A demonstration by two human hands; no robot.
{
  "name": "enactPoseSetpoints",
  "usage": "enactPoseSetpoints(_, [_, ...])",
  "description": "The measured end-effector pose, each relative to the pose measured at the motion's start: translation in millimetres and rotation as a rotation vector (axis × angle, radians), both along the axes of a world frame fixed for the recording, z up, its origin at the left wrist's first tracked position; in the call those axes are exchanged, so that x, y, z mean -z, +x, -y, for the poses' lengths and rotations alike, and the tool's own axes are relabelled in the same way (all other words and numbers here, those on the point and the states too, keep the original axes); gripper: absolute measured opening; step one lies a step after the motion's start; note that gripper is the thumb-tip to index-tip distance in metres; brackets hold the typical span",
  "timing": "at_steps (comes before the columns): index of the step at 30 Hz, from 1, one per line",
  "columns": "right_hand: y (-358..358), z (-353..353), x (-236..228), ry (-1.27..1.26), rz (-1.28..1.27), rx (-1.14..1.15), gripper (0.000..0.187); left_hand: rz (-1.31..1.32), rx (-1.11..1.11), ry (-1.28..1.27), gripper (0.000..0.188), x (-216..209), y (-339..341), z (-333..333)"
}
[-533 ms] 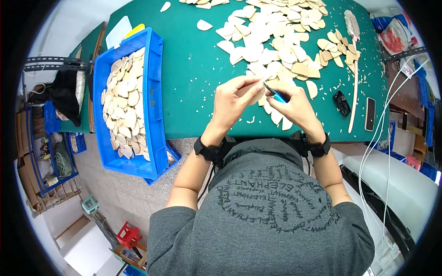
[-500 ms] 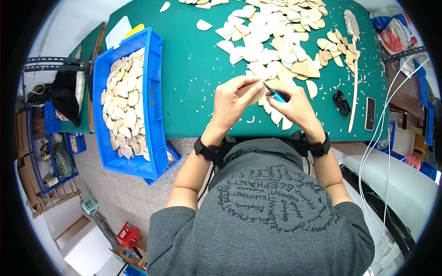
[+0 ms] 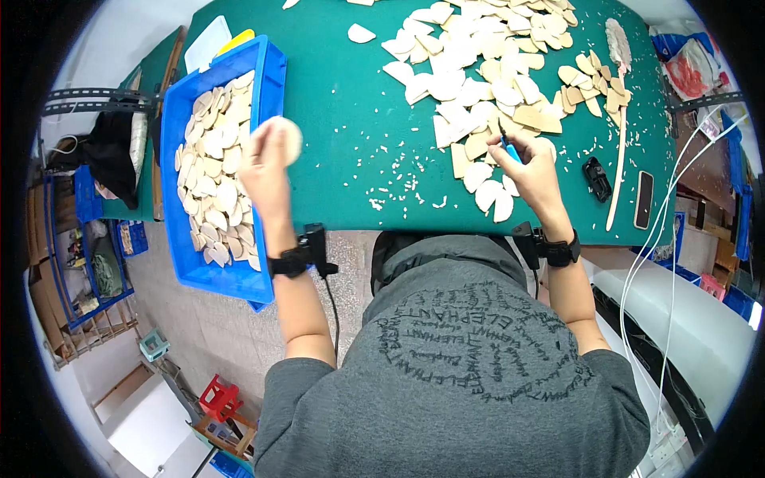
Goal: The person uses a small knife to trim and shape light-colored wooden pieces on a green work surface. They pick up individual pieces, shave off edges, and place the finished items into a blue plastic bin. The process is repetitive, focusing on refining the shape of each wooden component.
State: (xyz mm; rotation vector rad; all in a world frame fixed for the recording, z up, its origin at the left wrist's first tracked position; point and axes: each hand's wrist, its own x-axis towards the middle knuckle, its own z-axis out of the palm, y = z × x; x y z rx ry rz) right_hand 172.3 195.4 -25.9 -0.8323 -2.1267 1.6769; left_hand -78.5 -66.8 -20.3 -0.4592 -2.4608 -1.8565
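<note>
At the right rim of the blue bin (image 3: 272, 88), my left hand (image 3: 268, 163) is closed on a flat, rounded cream piece (image 3: 292, 142), slightly smeared by motion. Many similar cream pieces (image 3: 215, 171) fill the bin. My right hand (image 3: 532, 169) grips a small blue-handled tool (image 3: 512, 151) with a dark, narrow tip, over the near edge of a heap of flat cream pieces (image 3: 478, 92). Several rounded pieces (image 3: 488, 193) lie just left of this hand.
Small pale clippings (image 3: 390, 179) are scattered on the green table (image 3: 335, 143). At the right lie a black object (image 3: 595, 179), a phone (image 3: 643, 199) and a long brush-like stick (image 3: 620, 135). White cables (image 3: 660, 215) hang past the right edge.
My left hand has moved away from the right hand, leftward to the bin, with a cream piece in it. My right hand has shifted slightly right, still gripping the blue-handled tool.
</note>
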Motion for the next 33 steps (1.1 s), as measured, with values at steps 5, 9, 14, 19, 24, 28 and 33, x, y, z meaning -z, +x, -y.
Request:
enactPoseSetpoints(5, [12, -10, -11, -0.053, 0.024, 0.08, 0.015, -0.607, -0.3, -0.617, 0.034, 12, -44, 24])
enactPoseSetpoints(9, [22, -15, -4, -0.009, 0.001, 0.119, 0.016, -0.576, 0.404, -0.455, 0.023, 59, 11, -101])
enactPoseSetpoints(14, [40, -23, -1, -0.002, 0.081, 0.173, 0.017, -0.655, 0.962, -0.478, 0.037, 131, 64, -208])
enactPoseSetpoints(19, [47, -29, 1, -0.039, 0.135, 0.183, 0.018, -0.394, 0.897, -0.679, 0.021, 127, 45, -197])
enactPoseSetpoints(24, [28, -19, 7, -0.02, 0.131, 0.113, 0.024, 0.828, 0.687, 0.155, 0.028, 64, 77, -169])
enactPoseSetpoints(28, [6, -9, 2, 0.007, 0.047, 0.039, 0.023, 0.845, 0.709, 0.292, 0.036, 11, 102, -149])
enactPoseSetpoints(33, [-6, -2, 2, 0.014, -0.029, -0.005, 0.021, 0.783, 0.664, 0.365, 0.034, -3, 110, -133])
